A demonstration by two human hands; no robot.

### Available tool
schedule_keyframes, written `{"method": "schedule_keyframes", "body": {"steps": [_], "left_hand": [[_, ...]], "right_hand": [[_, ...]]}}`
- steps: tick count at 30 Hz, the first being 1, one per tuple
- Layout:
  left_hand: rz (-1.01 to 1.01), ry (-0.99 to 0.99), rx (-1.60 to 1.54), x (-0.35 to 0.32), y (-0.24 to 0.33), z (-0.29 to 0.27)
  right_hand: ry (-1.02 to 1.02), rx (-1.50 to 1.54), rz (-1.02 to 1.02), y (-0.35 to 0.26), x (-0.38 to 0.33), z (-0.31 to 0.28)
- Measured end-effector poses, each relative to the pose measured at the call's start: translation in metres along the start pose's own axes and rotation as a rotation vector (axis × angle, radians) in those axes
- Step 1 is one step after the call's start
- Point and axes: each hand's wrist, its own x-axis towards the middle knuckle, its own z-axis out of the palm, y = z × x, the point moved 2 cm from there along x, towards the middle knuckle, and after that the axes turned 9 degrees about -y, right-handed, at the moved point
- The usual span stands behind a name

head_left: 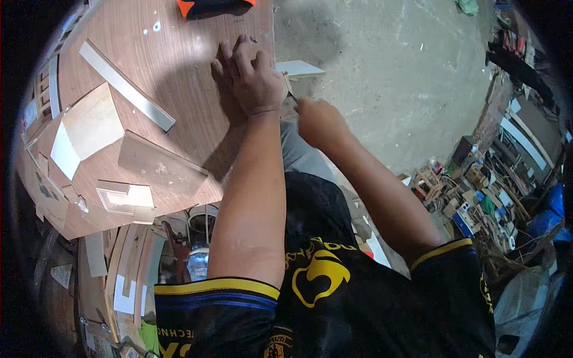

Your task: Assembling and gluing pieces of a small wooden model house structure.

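Over on the far left, a pale block [92, 122] sits on the wood-grained desk [185, 45], one white side showing, and just below it lie some offcuts [142, 196] near the lower edge. Above and to the right of the block, a long strip [127, 85] runs at a slant, and here's a brown panel [161, 162] lying below that. Up at the top, an orange-and-black thing [216, 8], cut off by the frame. Now the left hand [253, 77]: palm down by the desk's right edge, grip loose and spread, fingers bent; what is under the palm, I can't tell. Right beside it, a white board [301, 68] juts out past the edge, over the grey floor [382, 89]. And here's the dark tool [293, 100], its narrow end close to the heel of that left hand, the rest hidden in the right hand [322, 122], whose grip is closed firmly round it. Out to the far right, a heap of scrap [489, 197] covers the floor, with a blue sheet [552, 206] beyond.
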Motion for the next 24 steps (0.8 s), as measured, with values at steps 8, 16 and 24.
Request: {"method": "schedule_keyframes", "body": {"steps": [8,16,24], "left_hand": [[0.03,-0.048,-0.019,-0.001,-0.002,-0.003],[-0.023,-0.087,-0.004,0.001,0.0,0.0],[0.002,-0.053,0.05,0.0,-0.001,-0.001]], "right_hand": [[-0.095,-0.028,0.131,-0.005,-0.015,0.002],[-0.004,-0.008,0.019,0.001,-0.004,0.006],[-0.018,0.018,-0.026,0.0,-0.005,0.005]]}}
